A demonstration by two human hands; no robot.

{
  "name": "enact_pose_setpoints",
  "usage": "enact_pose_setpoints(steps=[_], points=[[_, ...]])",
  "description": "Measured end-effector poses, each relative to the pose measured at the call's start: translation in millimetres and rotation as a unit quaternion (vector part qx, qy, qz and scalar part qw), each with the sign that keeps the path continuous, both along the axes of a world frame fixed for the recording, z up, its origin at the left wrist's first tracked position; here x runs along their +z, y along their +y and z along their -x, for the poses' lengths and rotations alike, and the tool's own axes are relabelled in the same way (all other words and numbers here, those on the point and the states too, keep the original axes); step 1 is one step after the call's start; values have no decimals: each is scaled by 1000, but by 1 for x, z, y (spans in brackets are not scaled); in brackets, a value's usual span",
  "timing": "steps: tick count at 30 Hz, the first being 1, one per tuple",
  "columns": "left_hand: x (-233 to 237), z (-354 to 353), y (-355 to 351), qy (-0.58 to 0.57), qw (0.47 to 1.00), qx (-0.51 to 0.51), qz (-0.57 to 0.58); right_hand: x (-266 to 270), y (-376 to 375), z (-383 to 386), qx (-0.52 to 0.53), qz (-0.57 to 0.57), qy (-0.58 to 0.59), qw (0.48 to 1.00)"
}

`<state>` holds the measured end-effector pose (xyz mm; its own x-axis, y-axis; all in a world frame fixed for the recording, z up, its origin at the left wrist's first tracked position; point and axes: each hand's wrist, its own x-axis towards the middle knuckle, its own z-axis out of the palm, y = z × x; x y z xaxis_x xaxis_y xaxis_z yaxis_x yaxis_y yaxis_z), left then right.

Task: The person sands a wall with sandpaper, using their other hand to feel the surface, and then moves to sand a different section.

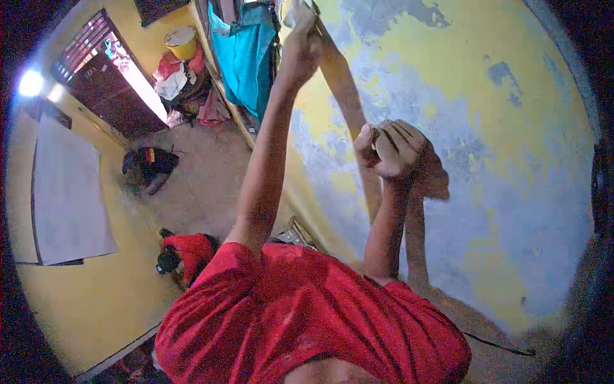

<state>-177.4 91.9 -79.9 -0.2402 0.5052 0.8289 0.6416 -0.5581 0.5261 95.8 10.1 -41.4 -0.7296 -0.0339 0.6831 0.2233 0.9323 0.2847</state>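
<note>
My left hand (300,54) is raised high at the top of the view, close to the peeling wall (460,211). Its fingers look closed around something pale and greyish that I cannot make out, partly cut by the frame edge. Lower and to the right, my right hand (398,148) is held before the wall with fingers curled and the thumb bent in. A small dark edge shows between thumb and forefinger, too little to name. Both arms cast shadows on the wall, whose yellow paint is patchy over bluish-white and grey.
A turquoise cloth (246,61) hangs in a doorway by the wall. A yellow bucket (181,43) tops a clothes heap (185,83). A dark bag (150,165) lies on the floor. A person in red (188,253) is low down at left. A white sheet (73,192) hangs opposite.
</note>
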Motion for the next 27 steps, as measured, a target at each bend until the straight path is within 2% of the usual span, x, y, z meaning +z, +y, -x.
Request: enact_pose_setpoints(steps=[1, 3, 4, 6, 7, 8, 10, 12, 13, 14, 16, 17, 18, 20, 22, 23, 27], points=[[2, 3, -1, 3, 1000, -1, 1, 0, -2, 0, -1, 1, 3, 1000], [13, 5, -14, -77, 985, -105, 110, -1, -6, 2, -34, 6, 14, 999], [8, -4, -20, -75, 985, -105, 110, -2, -6, 5, -34, 7, 16, 999], [1, -30, -27, -29, 998, -24, 54, 1, -1, 14, 46, -33, 112, 992], [3, -37, -30, -4, 999, -20, -37, 1, 2, 16, 49, -40, 116, 991], [6, -34, -33, -3, 999, -4, 34, -2, 1, 17, 33, -36, 116, 992], [9, -9, -14, 27, 999, 24, -15, -4, -4, 17, 20, -20, 111, 993], [16, 18, 5, 11, 1000, -4, -16, 3, -5, 13, 10, 12, 60, 998], [18, 24, 8, 18, 1000, -8, 8, 0, 1, 2, -16, 3, -3, 1000], [22, 29, 11, 25, 999, -12, 28, -2, 0, 2, -14, -1, 0, 1000], [18, 8, -5, 15, 1000, 14, -7, -5, -4, 4, -37, 7, 27, 999], [16, -6, -17, -20, 999, 2, 35, -8, -9, 13, -54, 20, 78, 995], [12, -16, -12, 47, 989, 92, -104, -7, -6, 14, -53, 15, 80, 995], [9, -13, -9, 77, 987, 116, -76, -6, -1, 13, -31, -16, 49, 998], [26, 1, -15, 20, 997, 45, 60, -8, -4, 21, -20, -24, 89, 996], [30, 9, -11, -27, 996, 24, 80, -8, -4, 24, -9, -36, 132, 991], [33, 16, -7, -33, 996, 7, 80, 0, -3, 23, 3, -34, 112, 993]])
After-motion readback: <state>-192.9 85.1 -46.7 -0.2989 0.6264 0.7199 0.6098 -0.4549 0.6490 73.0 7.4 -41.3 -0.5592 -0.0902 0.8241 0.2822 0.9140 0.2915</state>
